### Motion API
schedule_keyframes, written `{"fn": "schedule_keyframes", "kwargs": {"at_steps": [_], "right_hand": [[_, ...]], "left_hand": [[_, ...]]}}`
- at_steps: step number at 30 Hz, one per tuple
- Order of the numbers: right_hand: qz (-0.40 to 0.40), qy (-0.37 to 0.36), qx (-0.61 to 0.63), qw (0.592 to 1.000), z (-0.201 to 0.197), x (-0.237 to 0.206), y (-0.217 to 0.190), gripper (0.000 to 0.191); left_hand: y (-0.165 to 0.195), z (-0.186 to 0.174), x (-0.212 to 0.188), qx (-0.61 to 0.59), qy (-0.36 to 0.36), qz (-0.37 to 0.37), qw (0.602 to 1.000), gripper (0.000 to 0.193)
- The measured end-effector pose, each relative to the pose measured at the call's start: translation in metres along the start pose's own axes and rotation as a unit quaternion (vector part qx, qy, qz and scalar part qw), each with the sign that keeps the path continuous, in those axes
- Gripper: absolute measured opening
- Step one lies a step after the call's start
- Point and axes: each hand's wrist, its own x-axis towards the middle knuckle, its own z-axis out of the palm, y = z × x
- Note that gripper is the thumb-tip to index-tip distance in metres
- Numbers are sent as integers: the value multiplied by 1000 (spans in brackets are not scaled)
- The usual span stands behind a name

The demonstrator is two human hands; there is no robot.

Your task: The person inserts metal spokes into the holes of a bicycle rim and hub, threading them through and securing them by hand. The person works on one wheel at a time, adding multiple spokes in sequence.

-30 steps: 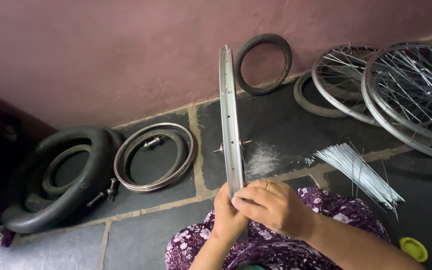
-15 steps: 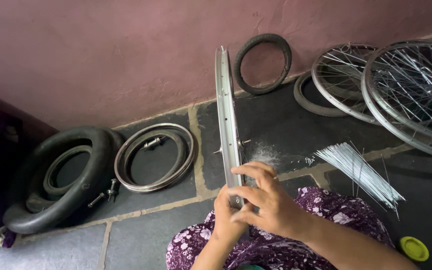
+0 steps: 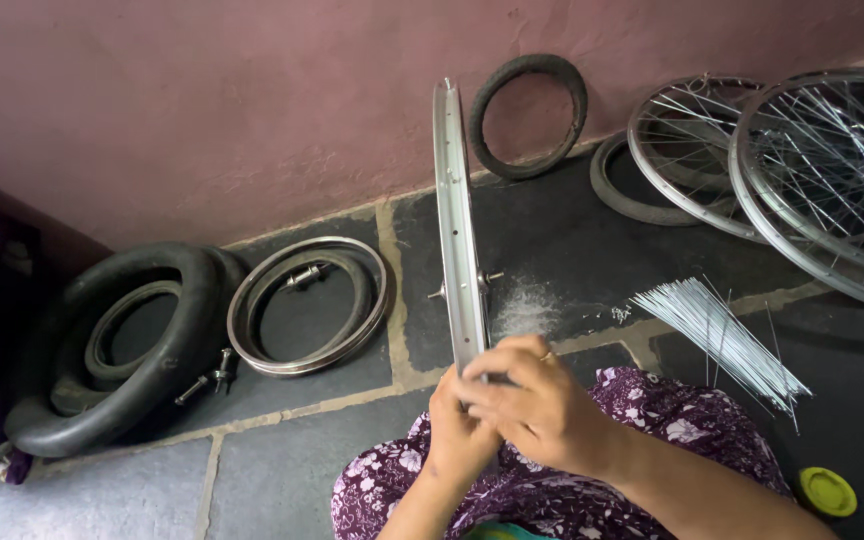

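Upright wheel rim (image 3: 455, 220), near edge inside both hands' (image 3: 512, 415) closed grip

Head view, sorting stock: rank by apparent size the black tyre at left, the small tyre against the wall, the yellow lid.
1. Black tyre, largest.
2. Small tyre; farther away, so somewhat unsure.
3. Yellow lid, smallest.

Silver rim (image 3: 455, 230), black tyre (image 3: 102, 350), purple floral cloth (image 3: 642, 420), yellow lid (image 3: 828, 490).

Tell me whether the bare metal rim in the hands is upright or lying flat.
Upright: the rim stands on edge, seen edge-on, its top rising towards the wall while both hands, left and right, grip its lower part.
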Motion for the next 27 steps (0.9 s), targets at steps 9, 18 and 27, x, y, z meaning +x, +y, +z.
{"fn": "schedule_keyframes", "kwargs": {"at_steps": [9,18,27], "right_hand": [[-15,4,-25,1000,-13,7,-15,41],[-37,47,-38,998,-11,11,-9,28],[-51,44,-46,997,-8,10,-4,21]], "left_hand": [[13,2,3,4,-15,-45,999,29],[15,6,3,-19,-9,-26,999,26],[6,2,1,1,-6,-21,1000,29]]}}
